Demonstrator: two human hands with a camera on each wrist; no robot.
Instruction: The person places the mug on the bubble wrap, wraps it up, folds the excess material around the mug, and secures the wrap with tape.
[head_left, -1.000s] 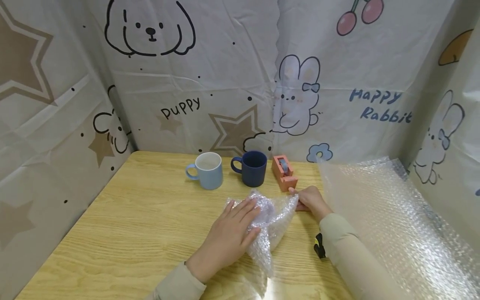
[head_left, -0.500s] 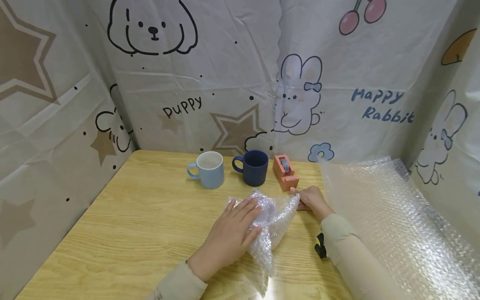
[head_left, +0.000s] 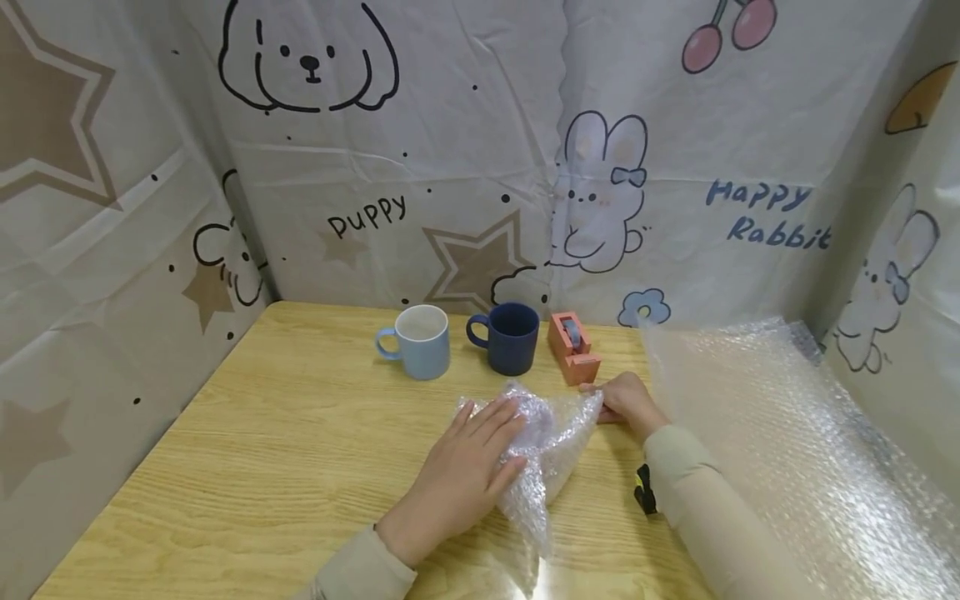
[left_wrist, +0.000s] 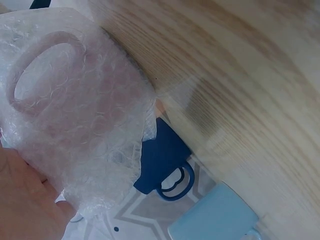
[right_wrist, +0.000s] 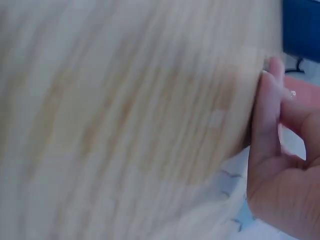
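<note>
A bubble-wrapped mug sits mid-table, its pinkish body and rounded handle showing through the plastic in the left wrist view. My left hand rests over its left side with fingers stretched out. At the front of the coral tape dispenser, my right hand has thumb and finger close together; I cannot tell whether tape is between them. The right wrist view has these fingers beside the dispenser's pink side. A peak of the wrap overlaps the right hand in the head view.
A light blue mug and a navy mug stand behind the bundle, handles to the left. A large bubble wrap sheet covers the right side. A small black-and-yellow thing shows beside the right sleeve. Printed cloth hangs behind the table.
The head view has shifted slightly. Both hands and the wrapped mug stay almost still, with only a slight shift of the right fingertips by the tape dispenser.
</note>
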